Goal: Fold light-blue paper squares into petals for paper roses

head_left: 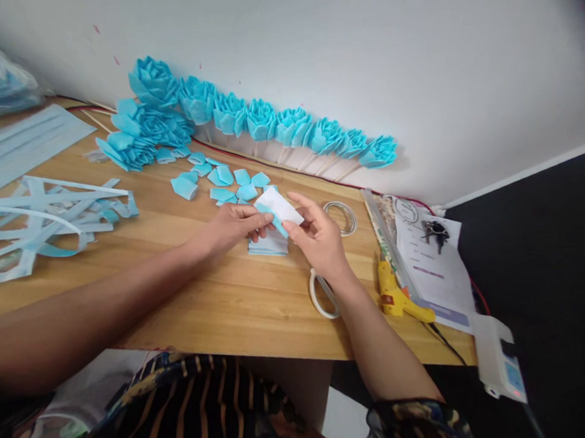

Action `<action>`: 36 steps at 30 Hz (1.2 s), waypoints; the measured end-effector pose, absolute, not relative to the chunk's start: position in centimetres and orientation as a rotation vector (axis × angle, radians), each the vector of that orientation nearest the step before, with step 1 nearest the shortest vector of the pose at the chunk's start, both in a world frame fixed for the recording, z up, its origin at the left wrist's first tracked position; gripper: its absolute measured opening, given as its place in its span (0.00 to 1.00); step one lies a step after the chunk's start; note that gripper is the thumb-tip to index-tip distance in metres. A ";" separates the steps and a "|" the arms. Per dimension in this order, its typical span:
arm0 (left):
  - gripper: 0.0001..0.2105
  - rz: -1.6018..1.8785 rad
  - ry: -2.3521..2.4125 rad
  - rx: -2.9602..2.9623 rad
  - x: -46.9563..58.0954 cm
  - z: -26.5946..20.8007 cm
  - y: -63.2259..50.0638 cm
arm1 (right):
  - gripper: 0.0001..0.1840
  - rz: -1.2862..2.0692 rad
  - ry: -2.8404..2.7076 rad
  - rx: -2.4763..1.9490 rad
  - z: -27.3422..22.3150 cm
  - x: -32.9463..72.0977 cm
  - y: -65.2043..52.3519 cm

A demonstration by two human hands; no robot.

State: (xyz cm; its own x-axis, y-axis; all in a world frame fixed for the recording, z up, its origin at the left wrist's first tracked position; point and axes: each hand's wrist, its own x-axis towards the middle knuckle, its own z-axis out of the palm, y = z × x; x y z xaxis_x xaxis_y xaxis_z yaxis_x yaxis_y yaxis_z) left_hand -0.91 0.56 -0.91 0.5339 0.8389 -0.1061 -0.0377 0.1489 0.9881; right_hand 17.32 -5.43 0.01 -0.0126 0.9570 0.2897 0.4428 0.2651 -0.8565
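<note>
Between my two hands is a small piece of fabric (282, 206), white on one face with a light blue folded edge. My left hand (240, 224) pinches its left side between thumb and fingers. On the other side, my right hand (318, 232) grips the lower right corner. Just below lies a stack of cut fabric pieces (268, 245), partly hidden by my left hand. Several folded blue petals (222, 177) are scattered beyond my hands. White-handled scissors (324, 295) lie under my right wrist, their blades hidden.
Blue fabric flowers (260, 120) on sticks lean along the wall. Cut strips (47, 219) and a flat face mask (21, 146) lie at left. To the right are a tape roll (341, 218), a yellow glue gun (396, 293), papers (429, 269) and keys (436, 231).
</note>
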 end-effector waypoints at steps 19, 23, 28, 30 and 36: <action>0.10 0.700 0.665 0.949 -0.7 -0.9 0.6 | 0.16 0.121 -2.112 -1.211 0.8 18.1 -5.0; 0.10 0.697 0.747 1.112 -0.8 -0.8 0.6 | 0.06 0.265 -2.033 -1.230 0.7 18.1 -5.0; 0.11 0.707 0.820 1.279 -0.9 -1.0 0.7 | 0.03 0.376 -1.863 -1.282 0.7 17.7 -5.2; 0.11 0.698 0.843 1.349 -1.0 -1.0 0.6 | 0.03 0.467 -1.774 -1.303 0.6 17.6 -5.2; 0.11 0.675 0.824 1.435 -1.0 -0.8 0.5 | 0.09 0.787 -1.540 -1.298 0.0 17.6 -5.0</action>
